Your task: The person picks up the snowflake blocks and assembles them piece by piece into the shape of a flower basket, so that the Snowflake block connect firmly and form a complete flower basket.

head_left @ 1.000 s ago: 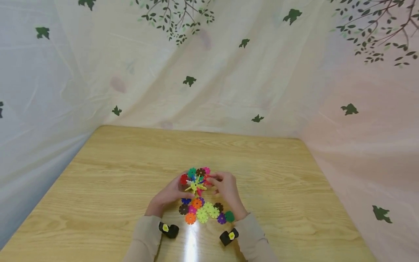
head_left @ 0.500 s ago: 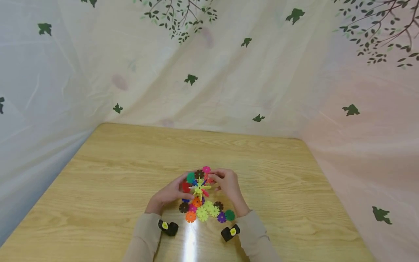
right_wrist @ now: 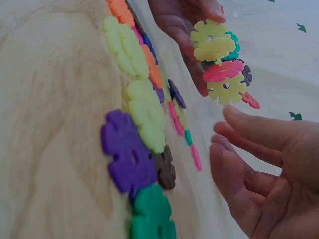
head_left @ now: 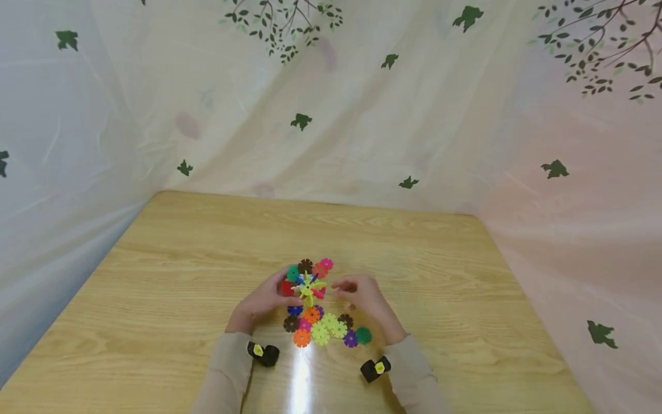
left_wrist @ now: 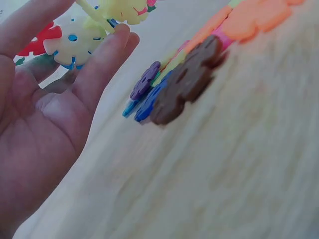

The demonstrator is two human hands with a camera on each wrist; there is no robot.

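Note:
My left hand (head_left: 262, 298) holds a cluster of joined notched plastic discs (head_left: 308, 288) between thumb and fingers, over the table. Yellow, white, pink and blue discs stand at angles in it, and a red disc (left_wrist: 40, 40) shows by the fingers. To its right is my right hand (head_left: 366, 296), fingers loosely bent, with nothing seen in them. In the right wrist view a small gap parts its thumb from the cluster's lower yellow disc (right_wrist: 227, 88). Green (head_left: 293, 272) and brown (head_left: 306, 266) discs show behind the cluster; my left fingers are partly hidden.
Several loose notched discs lie nearer me on the wooden table (head_left: 445, 299), among them a brown disc (head_left: 291, 324), an orange disc (head_left: 302, 338), yellow-green discs (head_left: 320, 333), a purple disc (head_left: 350, 338) and a green disc (head_left: 364, 335). A printed cloth (head_left: 341, 155) hangs beyond the table.
My right hand, earlier touching the cluster's right side, has drawn away to the right. The cluster has turned and shifted slightly left with my left hand. The loose discs look unmoved.

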